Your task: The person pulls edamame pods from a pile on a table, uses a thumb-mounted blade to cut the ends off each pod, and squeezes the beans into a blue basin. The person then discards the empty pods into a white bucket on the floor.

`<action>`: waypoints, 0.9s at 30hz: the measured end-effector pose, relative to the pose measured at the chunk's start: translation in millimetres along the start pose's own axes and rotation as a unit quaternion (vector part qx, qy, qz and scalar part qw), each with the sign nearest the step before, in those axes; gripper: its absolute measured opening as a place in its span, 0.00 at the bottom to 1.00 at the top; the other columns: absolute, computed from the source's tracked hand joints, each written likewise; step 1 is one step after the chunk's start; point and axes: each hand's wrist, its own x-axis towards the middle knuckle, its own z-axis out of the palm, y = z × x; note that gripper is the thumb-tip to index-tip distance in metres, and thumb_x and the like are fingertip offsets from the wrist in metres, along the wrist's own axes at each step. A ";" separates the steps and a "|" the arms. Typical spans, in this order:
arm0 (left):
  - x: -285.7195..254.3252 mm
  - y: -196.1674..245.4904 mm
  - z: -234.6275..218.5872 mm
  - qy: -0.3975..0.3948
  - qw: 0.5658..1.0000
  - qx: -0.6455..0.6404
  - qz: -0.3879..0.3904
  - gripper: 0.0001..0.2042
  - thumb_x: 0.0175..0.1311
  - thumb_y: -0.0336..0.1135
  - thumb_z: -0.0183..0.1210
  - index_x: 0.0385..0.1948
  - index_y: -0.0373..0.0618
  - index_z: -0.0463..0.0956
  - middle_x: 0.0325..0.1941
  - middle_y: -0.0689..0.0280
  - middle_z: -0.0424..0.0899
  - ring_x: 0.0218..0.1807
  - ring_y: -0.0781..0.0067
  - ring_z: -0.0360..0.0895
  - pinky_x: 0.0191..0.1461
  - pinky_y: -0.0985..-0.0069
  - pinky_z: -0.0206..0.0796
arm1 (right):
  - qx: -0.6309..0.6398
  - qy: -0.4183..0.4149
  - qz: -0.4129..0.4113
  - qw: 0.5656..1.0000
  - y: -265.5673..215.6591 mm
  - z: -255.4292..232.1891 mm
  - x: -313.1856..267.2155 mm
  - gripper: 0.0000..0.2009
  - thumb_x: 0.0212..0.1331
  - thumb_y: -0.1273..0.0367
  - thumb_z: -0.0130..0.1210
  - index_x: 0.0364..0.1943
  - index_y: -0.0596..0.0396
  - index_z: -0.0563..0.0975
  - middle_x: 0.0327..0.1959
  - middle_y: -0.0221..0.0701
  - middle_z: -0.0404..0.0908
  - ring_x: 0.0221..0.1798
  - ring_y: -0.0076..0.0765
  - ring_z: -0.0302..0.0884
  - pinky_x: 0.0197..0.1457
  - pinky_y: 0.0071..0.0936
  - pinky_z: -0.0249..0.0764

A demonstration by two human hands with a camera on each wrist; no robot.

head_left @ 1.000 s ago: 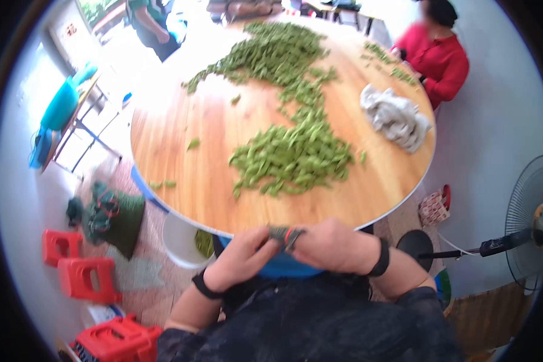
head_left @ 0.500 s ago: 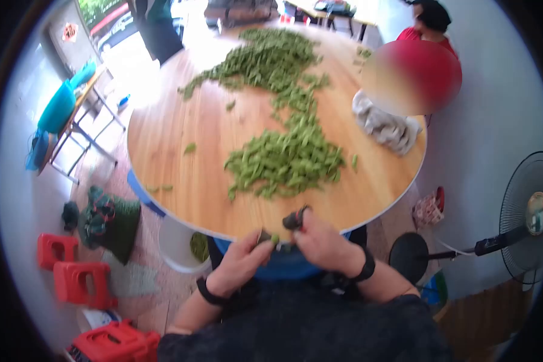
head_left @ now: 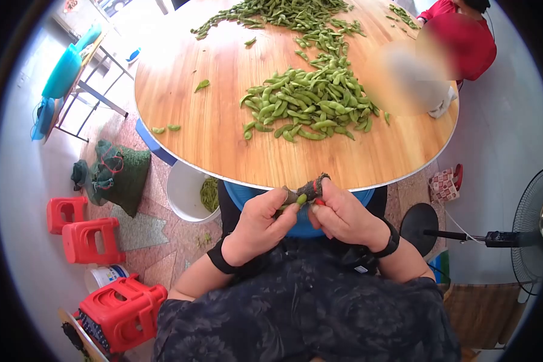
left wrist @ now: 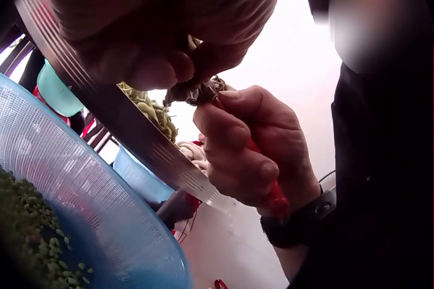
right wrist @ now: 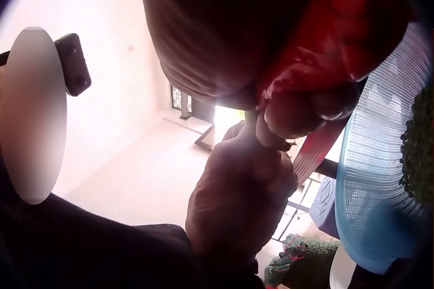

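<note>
At the near edge of the round wooden desk (head_left: 205,133), the hands worked close together: the left hand (head_left: 259,222) pinched a green pod (head_left: 301,199), and the right hand (head_left: 351,221) gripped a red object (left wrist: 277,199). Beyond them lay heaped pods (head_left: 314,99); below, a blue basket (left wrist: 112,197) held green beans (left wrist: 47,241).

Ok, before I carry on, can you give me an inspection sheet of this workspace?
Surface: round wooden table, bearing heaped green pods.
Job's things: pod at the left fingers; blue basket with shelled beans.
Clutter: pale cloth by the table's right edge; red stools on the floor, left.
Hands: left hand pinches the pod; right hand grips a red object.
Cables: thin pale one near the fan.
Surroundings: person in red across the table, right.
</note>
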 end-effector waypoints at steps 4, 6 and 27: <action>-1.3 -1.1 0.5 0.000 0.998 0.047 0.035 0.02 0.62 0.24 0.55 0.33 0.36 0.72 0.25 0.68 0.70 0.28 0.82 0.64 0.31 0.80 0.59 | -0.029 0.009 -0.018 0.999 7.9 3.0 0.7 0.06 0.61 0.73 0.44 0.38 0.60 0.64 0.22 0.39 0.74 0.23 0.44 0.75 0.28 0.35 0.71; -2.1 0.5 0.9 -0.001 0.998 0.061 0.034 0.02 0.62 0.24 0.56 0.32 0.36 0.72 0.25 0.67 0.70 0.27 0.81 0.64 0.30 0.79 0.59 | -0.047 0.011 -0.021 0.999 15.9 6.0 0.5 0.06 0.61 0.73 0.45 0.38 0.61 0.64 0.22 0.40 0.73 0.23 0.48 0.75 0.28 0.37 0.70; 6.3 -5.4 6.6 -0.075 0.981 -0.140 -0.107 0.04 0.69 0.30 0.51 0.33 0.41 0.72 0.27 0.71 0.74 0.28 0.80 0.68 0.34 0.82 0.61 | 0.147 -0.034 0.042 0.988 25.0 0.3 3.2 0.07 0.67 0.71 0.44 0.45 0.56 0.65 0.27 0.26 0.77 0.15 0.16 0.67 0.18 0.17 0.64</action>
